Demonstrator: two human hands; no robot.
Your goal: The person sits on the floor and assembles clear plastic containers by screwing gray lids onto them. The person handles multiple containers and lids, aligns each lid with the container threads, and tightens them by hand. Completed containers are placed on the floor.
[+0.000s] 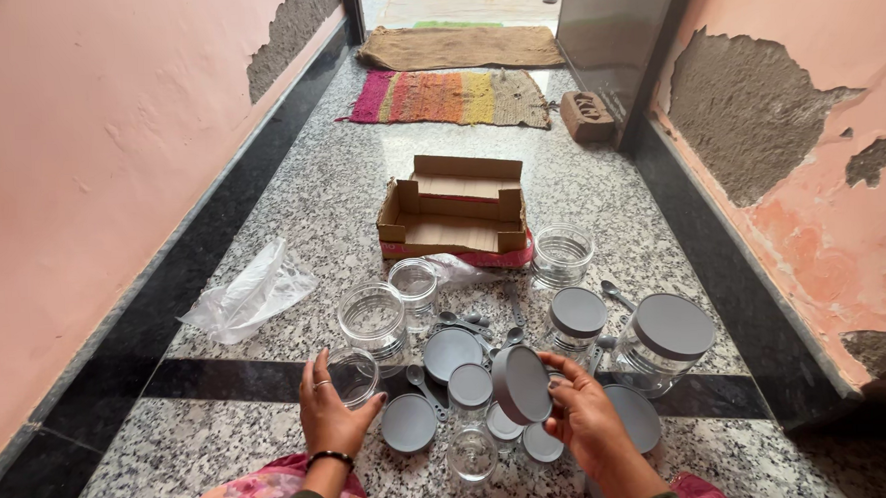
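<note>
My left hand [328, 412] wraps around a small clear glass jar [354, 372] standing on the speckled floor. A round grey lid [521, 384] is gripped on edge by my right hand [586, 418], held just above the cluster. Around both hands lie several clear jars and grey lids: an open jar [374, 318], a small lidded jar [471, 393], a loose lid [409, 423] between my hands, and a large lidded jar [664, 337] at the right.
An opened cardboard box [453, 207] sits beyond the jars. A crumpled clear plastic bag [250, 293] lies at the left. Grey spoons [462, 323] are scattered among the jars. Pink walls close both sides; woven mats [449, 96] lie further down the corridor.
</note>
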